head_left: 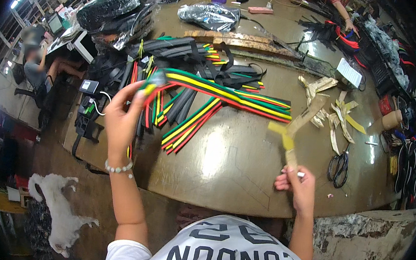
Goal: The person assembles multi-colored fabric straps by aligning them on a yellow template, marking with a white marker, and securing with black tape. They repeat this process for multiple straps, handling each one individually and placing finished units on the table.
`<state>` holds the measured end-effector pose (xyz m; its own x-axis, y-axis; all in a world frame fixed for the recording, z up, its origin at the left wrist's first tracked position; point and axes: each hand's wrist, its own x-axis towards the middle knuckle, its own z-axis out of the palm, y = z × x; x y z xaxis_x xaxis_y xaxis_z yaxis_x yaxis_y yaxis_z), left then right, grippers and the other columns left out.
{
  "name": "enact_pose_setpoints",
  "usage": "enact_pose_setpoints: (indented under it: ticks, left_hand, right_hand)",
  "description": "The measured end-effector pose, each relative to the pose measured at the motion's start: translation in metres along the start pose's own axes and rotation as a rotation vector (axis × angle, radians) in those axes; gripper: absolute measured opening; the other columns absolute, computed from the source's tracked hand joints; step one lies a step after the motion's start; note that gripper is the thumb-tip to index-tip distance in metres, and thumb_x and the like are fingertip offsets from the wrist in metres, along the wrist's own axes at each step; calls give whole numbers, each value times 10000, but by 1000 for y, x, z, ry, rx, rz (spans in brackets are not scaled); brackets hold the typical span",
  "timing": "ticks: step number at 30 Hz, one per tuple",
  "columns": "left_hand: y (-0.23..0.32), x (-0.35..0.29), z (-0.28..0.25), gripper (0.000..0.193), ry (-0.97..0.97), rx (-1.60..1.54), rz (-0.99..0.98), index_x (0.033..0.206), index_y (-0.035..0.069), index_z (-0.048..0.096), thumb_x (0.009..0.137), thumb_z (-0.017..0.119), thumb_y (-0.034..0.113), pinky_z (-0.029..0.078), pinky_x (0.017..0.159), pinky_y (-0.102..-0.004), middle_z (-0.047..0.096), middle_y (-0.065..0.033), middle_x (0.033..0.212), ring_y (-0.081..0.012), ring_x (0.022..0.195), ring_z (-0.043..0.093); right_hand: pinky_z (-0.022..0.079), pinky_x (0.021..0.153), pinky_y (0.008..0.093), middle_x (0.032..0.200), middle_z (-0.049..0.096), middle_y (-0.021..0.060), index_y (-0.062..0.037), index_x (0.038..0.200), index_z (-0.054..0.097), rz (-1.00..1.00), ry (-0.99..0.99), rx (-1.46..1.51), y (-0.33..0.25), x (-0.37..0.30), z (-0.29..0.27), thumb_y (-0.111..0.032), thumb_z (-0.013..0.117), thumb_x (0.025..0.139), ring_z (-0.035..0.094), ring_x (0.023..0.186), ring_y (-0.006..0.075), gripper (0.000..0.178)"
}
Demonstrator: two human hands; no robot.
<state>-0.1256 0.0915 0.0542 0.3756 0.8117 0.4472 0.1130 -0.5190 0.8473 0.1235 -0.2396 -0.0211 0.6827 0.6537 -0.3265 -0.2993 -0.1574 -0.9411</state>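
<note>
My left hand [125,110] grips one end of a striped strap bundle [206,91] in green, yellow, black and red. Its far end reaches right across the table, close to a Y-shaped tan template [311,112] with yellow tape at its joint. That template's lower leg is in my right hand [299,187], whose fingers are closed round it. A small white stick [301,175], perhaps chalk, pokes out beside the thumb. Under the raised straps lies a second striped bundle [191,128], fanned out on the table [203,179].
Black straps [165,49] pile up at the left, near plastic-wrapped bundles [111,17]. More tan templates [340,114] and dark-handled scissors [338,168] lie at right. A wooden bar [245,41] crosses behind. A co-worker's hand [350,27] is far right; a white dog [59,213] lies on the floor.
</note>
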Motion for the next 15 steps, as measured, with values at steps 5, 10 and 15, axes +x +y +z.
enact_pose_setpoints:
  ticks: [5,10,15]
  left_hand:
    - [-97,-20,-37,283,362,293,-185,1181,-10,668,947,632,144,505,821,-306,697,-97,1085,-148,924,636]
    - [-119,-26,-30,284,412,732,-117,1140,26,681,909,662,190,486,857,-394,666,-127,1044,-268,941,626]
    - [6,-6,11,176,346,160,51,1081,12,683,934,617,81,464,955,-344,659,-86,1112,-199,1043,613]
  right_hand:
    - [589,601,297,823,699,153,77,1024,618,262,-353,32,-1,-9,18,-197,597,987,686,660,178,277]
    - [578,677,281,962,706,168,55,1148,596,-52,-481,-392,-32,9,-10,-232,506,1032,691,749,175,322]
    - [567,808,315,1107,681,208,30,1220,533,-292,-221,-61,-69,16,-17,-227,432,1058,697,925,222,320]
